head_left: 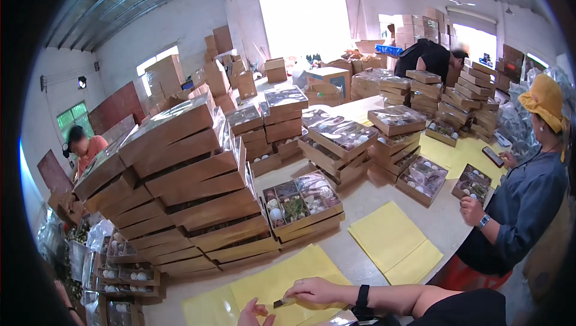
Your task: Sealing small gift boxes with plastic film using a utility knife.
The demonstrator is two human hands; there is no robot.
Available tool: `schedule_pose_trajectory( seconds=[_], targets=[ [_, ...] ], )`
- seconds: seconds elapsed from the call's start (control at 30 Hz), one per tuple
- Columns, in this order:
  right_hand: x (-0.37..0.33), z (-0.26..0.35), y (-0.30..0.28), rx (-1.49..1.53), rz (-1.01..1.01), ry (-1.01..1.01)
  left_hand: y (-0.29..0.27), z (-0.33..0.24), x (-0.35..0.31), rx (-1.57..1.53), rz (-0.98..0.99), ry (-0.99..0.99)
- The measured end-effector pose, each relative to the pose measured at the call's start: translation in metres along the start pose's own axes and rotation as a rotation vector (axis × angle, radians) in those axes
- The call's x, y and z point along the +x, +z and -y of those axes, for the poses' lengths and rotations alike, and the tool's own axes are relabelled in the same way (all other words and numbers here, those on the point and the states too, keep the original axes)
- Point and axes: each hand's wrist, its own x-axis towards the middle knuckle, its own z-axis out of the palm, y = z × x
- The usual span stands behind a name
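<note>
My right hand [321,290] comes in from the lower right with a black band on its wrist. Its fingertips pinch a small, dark, flat piece [279,303], too small to identify. Just to the left, my left hand [254,314] shows partly at the lower edge, fingers apart and nothing visible in them. Beneath both hands lie yellow sheets [282,272] on the pale table. Beyond them sit two stacked cardboard boxes with clear lids; the top box [302,203] shows compartments of white balls and greenery.
Tall stacks of lidded boxes [198,188] rise at the left. More yellow sheets [393,242] lie to the right. A co-worker in a yellow hat [543,101] handles an open box [471,183] at the right. Another person bends [426,59] behind box piles; one stands far left.
</note>
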Motion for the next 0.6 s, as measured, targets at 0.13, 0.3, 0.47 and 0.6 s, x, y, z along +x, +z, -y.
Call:
schedule_pose_trajectory(
  seconds=[0.13,0.3,0.47,0.6],
  targets=[
    [-0.006,-0.001,0.000,0.139,-0.032,0.048,-0.012,-0.002,0.005,0.194,0.005,0.150],
    [-0.009,0.005,0.009,0.153,-0.071,0.070,-0.035,-0.011,0.005,-0.298,0.035,-0.384],
    [0.003,0.027,-0.006,0.103,-0.001,0.237,-0.040,0.008,0.016,0.012,-0.180,0.021],
    [0.007,0.021,-0.008,0.023,-0.107,0.088,-0.036,-0.012,0.035,0.177,-0.123,0.061]
  ],
)
